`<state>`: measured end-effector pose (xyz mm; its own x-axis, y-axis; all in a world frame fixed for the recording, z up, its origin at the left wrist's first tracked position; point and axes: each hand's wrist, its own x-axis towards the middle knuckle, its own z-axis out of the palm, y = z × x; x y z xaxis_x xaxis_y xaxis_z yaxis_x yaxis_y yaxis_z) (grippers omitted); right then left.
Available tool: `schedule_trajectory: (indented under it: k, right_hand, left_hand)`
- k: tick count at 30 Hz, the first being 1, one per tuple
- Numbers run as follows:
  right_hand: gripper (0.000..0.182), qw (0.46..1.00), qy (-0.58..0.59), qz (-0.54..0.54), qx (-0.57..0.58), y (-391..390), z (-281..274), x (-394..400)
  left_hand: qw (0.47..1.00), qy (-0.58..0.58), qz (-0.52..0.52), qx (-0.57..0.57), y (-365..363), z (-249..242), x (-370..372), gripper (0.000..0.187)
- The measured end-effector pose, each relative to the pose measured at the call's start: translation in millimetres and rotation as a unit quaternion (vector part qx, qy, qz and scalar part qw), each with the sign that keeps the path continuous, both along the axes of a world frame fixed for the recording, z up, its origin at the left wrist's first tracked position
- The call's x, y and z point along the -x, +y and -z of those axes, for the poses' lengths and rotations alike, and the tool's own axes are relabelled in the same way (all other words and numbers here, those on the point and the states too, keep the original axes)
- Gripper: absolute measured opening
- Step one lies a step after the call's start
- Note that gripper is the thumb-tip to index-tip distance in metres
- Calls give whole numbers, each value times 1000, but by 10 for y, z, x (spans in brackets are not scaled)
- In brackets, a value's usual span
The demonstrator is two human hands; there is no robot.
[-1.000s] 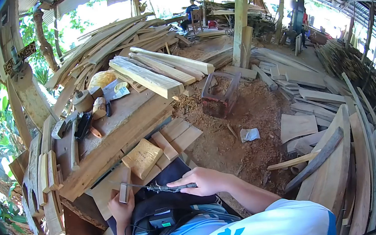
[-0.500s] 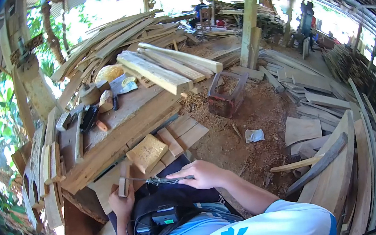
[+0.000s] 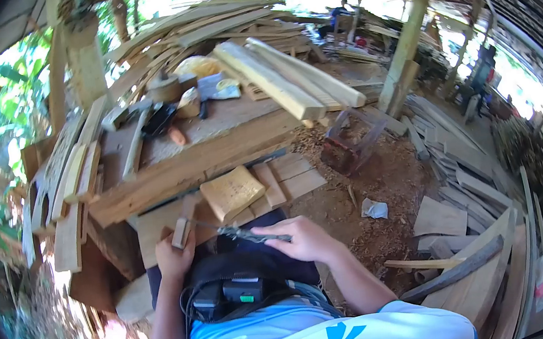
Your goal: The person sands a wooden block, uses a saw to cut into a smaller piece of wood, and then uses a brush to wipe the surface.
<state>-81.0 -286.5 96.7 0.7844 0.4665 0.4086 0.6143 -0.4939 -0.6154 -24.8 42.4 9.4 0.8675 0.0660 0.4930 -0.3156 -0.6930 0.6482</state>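
In my left hand (image 3: 175, 259), a small rectangular wooden block (image 3: 182, 230) is gripped near its lower end, standing tilted above my lap. My right hand (image 3: 302, 237) is closed around a thin tool with a slim metal shaft and a dark, rough-wrapped handle (image 3: 256, 234). The shaft's far end meets the block's edge in this view; the tool's exact kind I cannot tell. Just beyond, a yellowish, hollowed wooden piece (image 3: 233, 191) lies on low boards (image 3: 296, 174).
A thick wooden bench (image 3: 194, 153) carries a hammer (image 3: 139, 142), a black tray-like item (image 3: 159, 120) and long planks (image 3: 268, 81). A reddish clear crate (image 3: 345, 146) stands on shavings-covered ground. Stacked boards (image 3: 479, 183) line the right side; a person (image 3: 339, 15) sits far back.
The view has swung, so the bench and planks appear further right and the shirt lower. Both hands keep their holds; the tool slants more steeply across the block.
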Motion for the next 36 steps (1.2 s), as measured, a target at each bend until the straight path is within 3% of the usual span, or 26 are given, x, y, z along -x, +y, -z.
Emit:
schedule_trajectory:
  k: [7, 14, 16, 21, 23, 30, 36]
  right_hand:
    - [49, 994, 103, 5, 41, -90, -47, 330]
    - [43, 997, -48, 53, -5, -134, -364, 438]
    - [42, 994, -82, 67, -17, -168, -472, 433]
    - [40, 957, -249, 134, -67, -49, -694, 176]
    - [40, 952, -253, 152, -86, 90, -725, 9]
    - [41, 964, -204, 170, 3, 401, -976, -406]
    - [38, 957, -233, 156, 70, 461, -1237, -948]
  left_hand:
    - [1000, 4, -6, -16, -105, -129, 105, 28]
    - [996, -77, 43, 3, -130, -612, 70, 23]
    - [987, -140, 37, -63, -234, -978, -157, 26]
    - [978, -109, 29, -173, -614, -1778, -874, 42]
    - [985, -76, 33, -150, -720, -1895, -1154, 43]
    - [999, -34, 29, -26, -903, -1583, -1725, 45]
    - [999, -47, 19, -11, -830, -1533, -1925, 48]
